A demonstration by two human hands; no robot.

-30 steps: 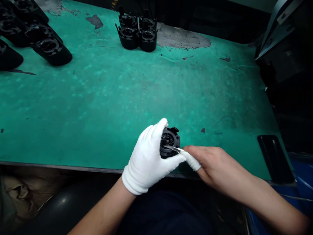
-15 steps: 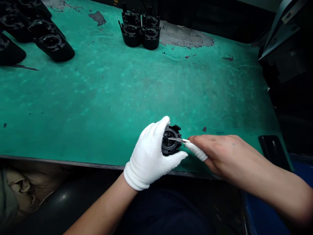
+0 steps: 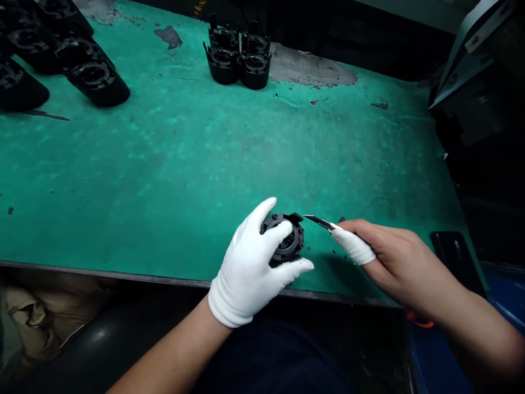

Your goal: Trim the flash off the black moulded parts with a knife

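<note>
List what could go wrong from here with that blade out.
The knife in the right hand points toward the gloved left hand, so a slip might cut it. The blade's tip is also very close to the round black part, which could get scratched. That part is held near the bench's front edge, so a loosened grip might drop it.

2 hands (image 3: 254, 262) (image 3: 394, 251), 1 blade (image 3: 318, 220), 1 glove (image 3: 241, 273)
</note>
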